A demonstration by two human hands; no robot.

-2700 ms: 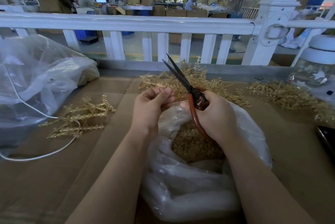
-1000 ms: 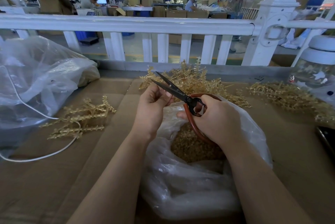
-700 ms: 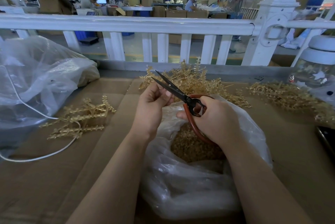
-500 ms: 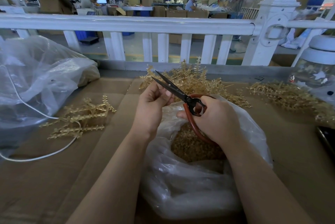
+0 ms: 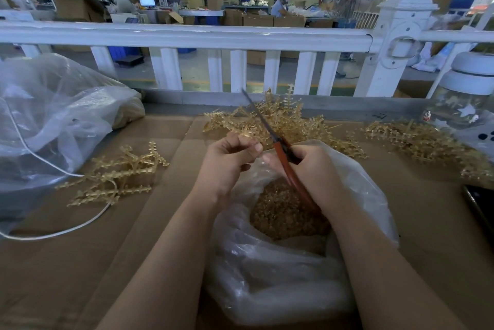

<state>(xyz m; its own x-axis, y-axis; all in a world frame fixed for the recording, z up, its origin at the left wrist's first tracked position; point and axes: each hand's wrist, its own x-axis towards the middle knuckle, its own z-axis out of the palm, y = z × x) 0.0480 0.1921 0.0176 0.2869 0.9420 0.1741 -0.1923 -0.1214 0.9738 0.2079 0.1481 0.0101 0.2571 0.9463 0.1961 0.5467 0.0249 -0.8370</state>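
Observation:
My right hand (image 5: 312, 169) grips red-handled scissors (image 5: 283, 153); the dark blades are together and point up and away towards the railing. My left hand (image 5: 227, 161) is curled just left of the scissors, fingertips pinched on something too small to make out. Both hands hover over a clear plastic bag (image 5: 280, 271) that holds small golden cut pieces (image 5: 283, 214). A pile of golden plastic sprigs (image 5: 283, 121) lies just beyond the hands.
Cardboard (image 5: 80, 249) covers the table. Used golden sprues (image 5: 117, 174) and a white cord (image 5: 53, 233) lie at the left, beside a big crumpled plastic bag (image 5: 53, 121). More sprigs (image 5: 422, 142) and a glass jar (image 5: 470, 116) sit at the right. A white railing (image 5: 187, 35) runs behind.
The scissor blades, open and pointing left over my left hand's fingers, have come together and swung upright. My left hand stays curled in nearly the same place.

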